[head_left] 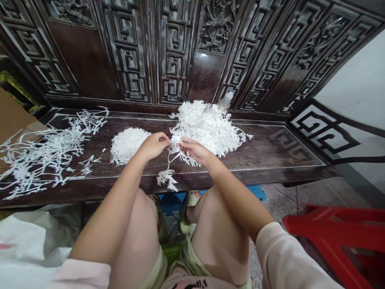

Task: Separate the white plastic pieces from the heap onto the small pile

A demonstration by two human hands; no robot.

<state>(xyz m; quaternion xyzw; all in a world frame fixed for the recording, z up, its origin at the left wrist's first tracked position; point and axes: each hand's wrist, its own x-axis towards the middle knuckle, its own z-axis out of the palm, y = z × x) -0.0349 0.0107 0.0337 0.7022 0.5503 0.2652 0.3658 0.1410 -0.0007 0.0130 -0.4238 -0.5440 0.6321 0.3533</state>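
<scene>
My right hand (195, 151) is closed around a white branched plastic piece (175, 139), with a thin stem hanging below it. That stem runs down to a spiky white cluster (167, 179) at the bench's front edge. My left hand (154, 145) is pinched at the left end of the held piece; whatever sits between its fingertips is too small to make out. Just behind my right hand rises a large heap of white branched pieces (207, 126). A smaller mound of short white bits (128, 144) lies beside my left wrist.
Bare-looking white branching stems (51, 154) sprawl over the left of the dark wooden bench (270, 156). A clear bottle with a white cap (227, 98) stands behind the heap, against the carved backrest (207, 72). A red stool (337, 233) is at right, a white plastic bag (27, 241) at left.
</scene>
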